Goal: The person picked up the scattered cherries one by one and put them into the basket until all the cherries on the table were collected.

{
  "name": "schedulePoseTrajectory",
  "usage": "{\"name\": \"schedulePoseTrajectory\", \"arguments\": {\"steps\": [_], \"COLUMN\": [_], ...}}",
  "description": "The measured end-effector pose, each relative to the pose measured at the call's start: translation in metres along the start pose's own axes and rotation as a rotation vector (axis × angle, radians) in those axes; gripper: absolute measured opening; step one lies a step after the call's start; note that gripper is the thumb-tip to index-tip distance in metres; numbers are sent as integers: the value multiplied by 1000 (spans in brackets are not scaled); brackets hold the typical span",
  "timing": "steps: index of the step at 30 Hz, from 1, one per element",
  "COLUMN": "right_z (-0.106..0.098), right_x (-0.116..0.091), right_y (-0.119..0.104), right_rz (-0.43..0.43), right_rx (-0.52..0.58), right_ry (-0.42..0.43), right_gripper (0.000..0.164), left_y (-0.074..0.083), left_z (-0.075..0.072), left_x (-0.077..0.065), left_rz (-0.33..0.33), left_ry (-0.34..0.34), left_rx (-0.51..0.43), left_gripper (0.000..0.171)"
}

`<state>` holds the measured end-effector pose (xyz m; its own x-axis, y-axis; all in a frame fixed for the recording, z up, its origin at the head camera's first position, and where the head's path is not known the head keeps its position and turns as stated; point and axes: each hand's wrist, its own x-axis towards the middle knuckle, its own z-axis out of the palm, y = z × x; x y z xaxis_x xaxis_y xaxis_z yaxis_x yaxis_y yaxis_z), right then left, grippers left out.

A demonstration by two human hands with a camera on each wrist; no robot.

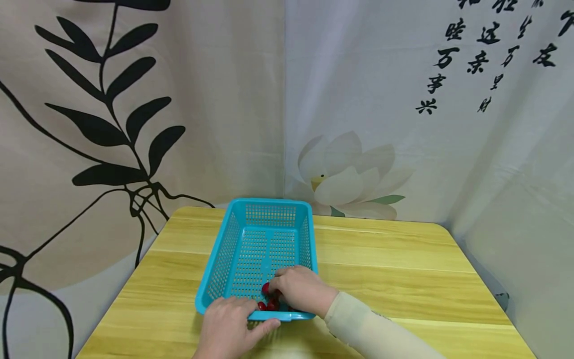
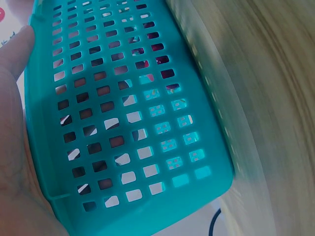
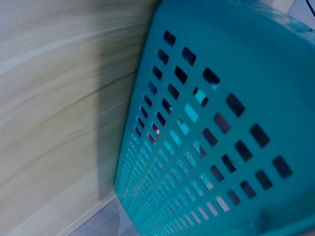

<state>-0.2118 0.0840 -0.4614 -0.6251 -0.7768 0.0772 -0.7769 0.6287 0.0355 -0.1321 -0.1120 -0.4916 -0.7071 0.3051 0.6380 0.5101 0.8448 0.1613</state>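
A blue plastic basket with perforated walls stands on the table, its near end towards me. My left hand grips the near left rim, fingers over the edge and thumb on the outer side. In the left wrist view, the same hand lies along the rim beside the perforated end wall. My right hand reaches over the near right corner into the basket. Its fingers are down among several small, round, shiny red fruits at the near end; whether they pinch one is hidden.
The wooden table extends on both sides of the basket. Behind it hangs a pale cloth printed with dark leaves, a flower and writing. In the right wrist view, the basket's side wall fills much of the picture.
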Motion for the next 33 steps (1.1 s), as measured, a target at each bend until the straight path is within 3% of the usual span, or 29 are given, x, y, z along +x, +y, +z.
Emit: {"name": "schedulePoseTrajectory", "arguments": {"steps": [11,33], "right_z": [0,-2], "right_x": [0,0], "right_y": [-1,-3], "right_rz": [17,38], "right_rx": [-20,-7], "right_ry": [-7,-20], "right_gripper": [8,10], "left_y": [-1,0], "left_z": [1,1], "left_x": [0,-1], "left_rz": [-2,-10], "left_ry": [9,-20], "left_rx": [13,17], "left_gripper": [58,57]}}
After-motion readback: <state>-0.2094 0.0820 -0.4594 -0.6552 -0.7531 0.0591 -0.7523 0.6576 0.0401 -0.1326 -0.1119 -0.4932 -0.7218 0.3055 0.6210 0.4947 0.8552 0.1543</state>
